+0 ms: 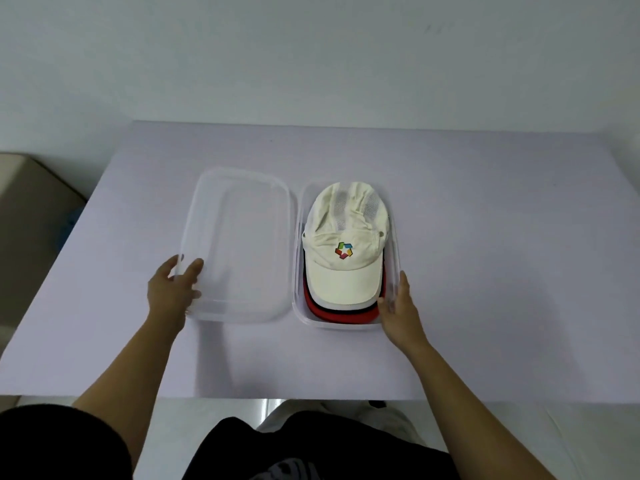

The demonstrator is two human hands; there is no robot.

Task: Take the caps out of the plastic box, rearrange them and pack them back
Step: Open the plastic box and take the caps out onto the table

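Observation:
A clear plastic box (395, 237) stands open at the table's centre right. A cream cap (343, 271) with a coloured logo lies on top of a stack inside it, brim toward me. Under its brim peek a black cap edge (332, 309) and a red cap brim (311, 303). The clear lid (239, 216) lies flat just left of the box. My left hand (171, 289) grips the lid's near left corner, thumb on top. My right hand (398, 310) holds the box's near right wall, thumb inside by the cap brims.
The box and lid sit on a pale lilac table (485, 271) against a white wall. A cardboard box (31, 209) stands on the floor beyond the table's left edge. My dark-clothed lap shows below the near edge.

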